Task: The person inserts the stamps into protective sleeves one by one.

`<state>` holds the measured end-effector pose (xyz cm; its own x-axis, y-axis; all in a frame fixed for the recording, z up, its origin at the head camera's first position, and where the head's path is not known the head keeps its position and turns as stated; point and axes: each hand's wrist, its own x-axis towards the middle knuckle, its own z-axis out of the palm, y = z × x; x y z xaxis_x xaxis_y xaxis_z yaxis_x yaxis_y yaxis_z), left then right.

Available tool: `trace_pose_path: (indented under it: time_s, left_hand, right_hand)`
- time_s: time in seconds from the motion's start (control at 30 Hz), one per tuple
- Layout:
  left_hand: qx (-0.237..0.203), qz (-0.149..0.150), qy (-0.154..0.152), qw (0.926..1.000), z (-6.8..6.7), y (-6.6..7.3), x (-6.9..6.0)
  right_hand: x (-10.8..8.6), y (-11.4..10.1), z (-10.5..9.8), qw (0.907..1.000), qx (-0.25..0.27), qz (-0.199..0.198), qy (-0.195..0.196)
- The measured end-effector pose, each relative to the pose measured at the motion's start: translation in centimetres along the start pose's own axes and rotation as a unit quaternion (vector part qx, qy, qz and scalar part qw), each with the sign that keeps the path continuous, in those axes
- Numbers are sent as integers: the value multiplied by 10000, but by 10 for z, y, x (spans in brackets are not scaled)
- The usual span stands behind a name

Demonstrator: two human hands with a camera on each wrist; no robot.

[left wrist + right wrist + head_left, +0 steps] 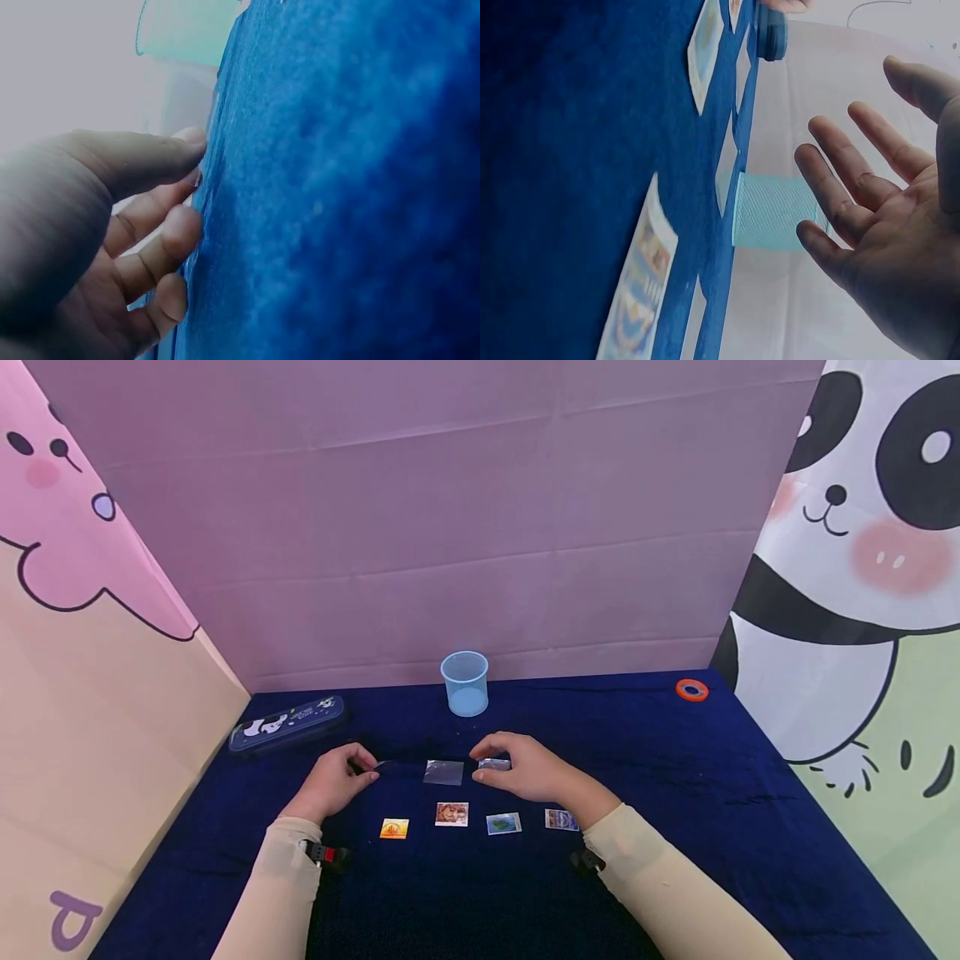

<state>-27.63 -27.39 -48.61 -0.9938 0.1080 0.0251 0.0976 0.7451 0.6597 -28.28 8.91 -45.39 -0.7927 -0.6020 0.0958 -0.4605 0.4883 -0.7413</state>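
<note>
Leftmost, the left hand [335, 782] has its fingers pinching a thin clear slip [381, 765] low over the desk [465, 902]. The yellow card [394, 828] lies nearer; on to the middle slip [444, 772], flat, with the brown card [452, 814] on its near side. Then the green card [503, 823], and here's the right hand [528, 768], fingers spread wide, gripping nothing, by the right slip [494, 765]; blue card [561, 820] rightmost. Four cards down, none visibly covered; the pinched slip looks left to lay.
</note>
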Motion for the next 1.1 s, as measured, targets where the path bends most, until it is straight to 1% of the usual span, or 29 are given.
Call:
trace_pose_path:
  time_s: [0.1, 0.2, 0.33, 0.47, 0.57, 0.67, 0.83, 0.93, 1.1]
  left_hand:
    - [-183, 88, 124, 9997, -1, -2, 1]
    - [-263, 118, 331, 9990, -3, -6, 2]
    - [-280, 144, 592, 9977, -8, -13, 4]
    - [-225, 238, 803, 9962, -17, -18, 3]
    - [-196, 321, 999, 9943, -24, -21, 1]
    - [-206, 393, 1120, 9927, -30, -22, -2]
    - [-217, 410, 1211, 9916, -39, -23, -5]
    - [-279, 367, 1267, 9909, -44, -25, -6]
    - [-485, 370, 1362, 9888, -52, -27, -9]
  right_hand:
    - [4, -2, 4, 9999, -61, -8, -119]
    - [8, -5, 8, 9996, -130, 6, -242]
    - [14, -9, 16, 9982, -266, -25, -534]
    - [20, -12, 25, 9963, -414, -62, -746]
    - [24, -14, 32, 9959, -468, -73, -774]
    - [28, -16, 38, 9957, -410, -111, -823]
    - [34, -24, 48, 9948, -261, -178, -973]
    - [38, -29, 53, 9944, -346, -185, -980]
    - [44, -36, 62, 9948, -563, 35, -844]
